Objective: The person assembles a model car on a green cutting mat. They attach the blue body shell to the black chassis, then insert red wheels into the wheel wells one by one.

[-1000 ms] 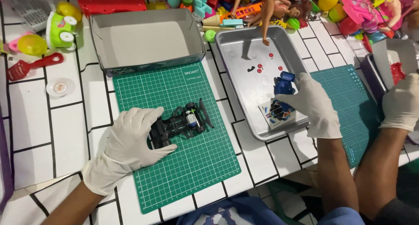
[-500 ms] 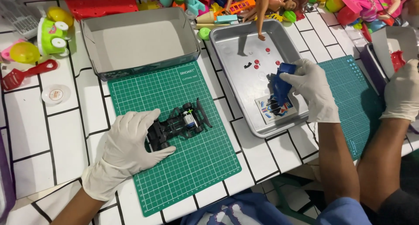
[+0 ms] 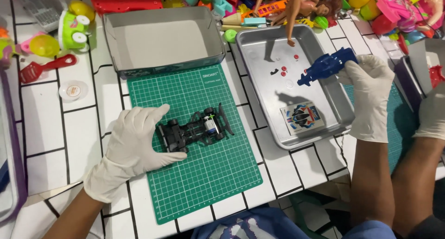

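Blue plastic car body [image 3: 327, 66]: pinched in right hand [image 3: 368, 93], lifted over metal tray [image 3: 259, 88] at right. Black chassis [image 3: 194, 128]: steadied on green cutting mat [image 3: 204, 174], left hand [image 3: 134, 144] closed loosely round its near-left end.

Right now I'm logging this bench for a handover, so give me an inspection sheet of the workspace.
Surface: white tiled table with dark grout; green cutting mat in front.
Job's things: black toy car chassis on the mat; blue car body shell lifted over the metal tray; sticker sheet and small red and black parts in the tray.
Clutter: empty grey box; doll, plastic toys along the far edge.
Grippers: gloved left hand steadies the chassis; gloved right hand holds the shell.
Cables: nothing seen.
Surroundings: another person's gloved hand at the right edge.
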